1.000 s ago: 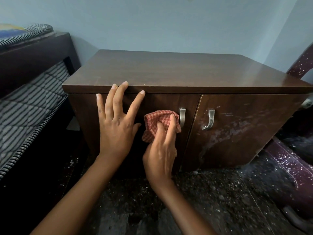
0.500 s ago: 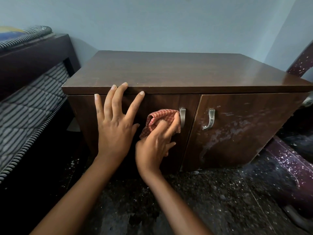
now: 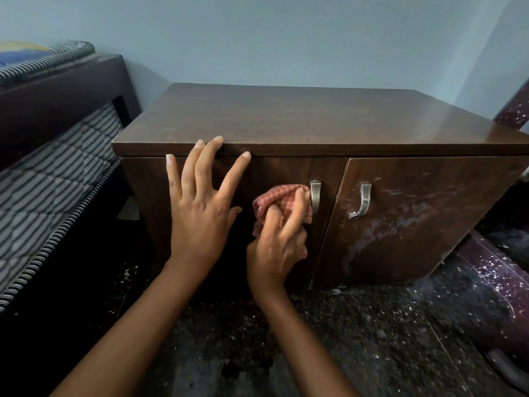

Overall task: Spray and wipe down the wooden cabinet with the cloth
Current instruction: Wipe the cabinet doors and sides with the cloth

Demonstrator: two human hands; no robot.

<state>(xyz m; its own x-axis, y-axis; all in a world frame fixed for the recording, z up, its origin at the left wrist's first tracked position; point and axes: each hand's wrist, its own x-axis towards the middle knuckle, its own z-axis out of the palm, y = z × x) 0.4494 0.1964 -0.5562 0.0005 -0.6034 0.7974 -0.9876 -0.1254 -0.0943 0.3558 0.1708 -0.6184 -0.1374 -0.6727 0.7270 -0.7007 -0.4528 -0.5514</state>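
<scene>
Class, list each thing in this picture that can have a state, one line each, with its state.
Left cabinet door: shut, mostly clean.
Right cabinet door: shut, streaked with whitish smears.
Red checked cloth: bunched, pressed against the left door.
Right hand: gripping the cloth.
Left hand: open, fingers spread flat on the left door.

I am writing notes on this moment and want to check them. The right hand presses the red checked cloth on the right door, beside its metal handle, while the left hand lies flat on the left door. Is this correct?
Not quite. The head view shows the right hand pressing the red checked cloth on the left door, beside that door's metal handle, not on the right door. The left hand does lie flat on the left door.
</scene>
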